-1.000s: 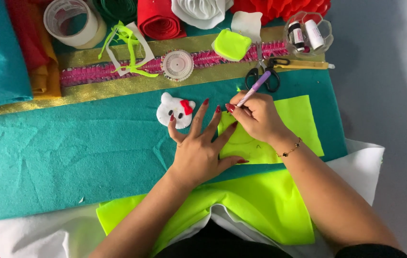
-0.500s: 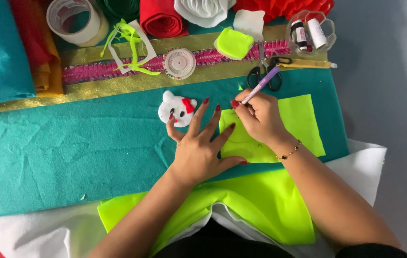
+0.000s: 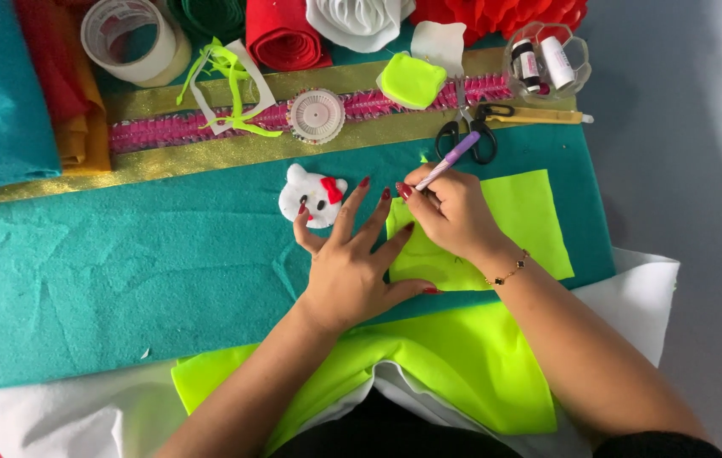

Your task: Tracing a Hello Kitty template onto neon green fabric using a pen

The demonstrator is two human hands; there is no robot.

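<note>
Fingers of the right hand (image 3: 454,216) pinch a purple pen (image 3: 448,161), its tip down at the top left corner of a neon felt square (image 3: 522,225) and its long axis slanting up and away to the right. Left hand (image 3: 352,263) lies flat and spread just beside it, palm on the square's left edge, fingertips reaching a white cat patch (image 3: 314,195). Both rest on teal felt (image 3: 123,271) over the worktop; scissors (image 3: 467,136) lie just beyond the pen
</note>
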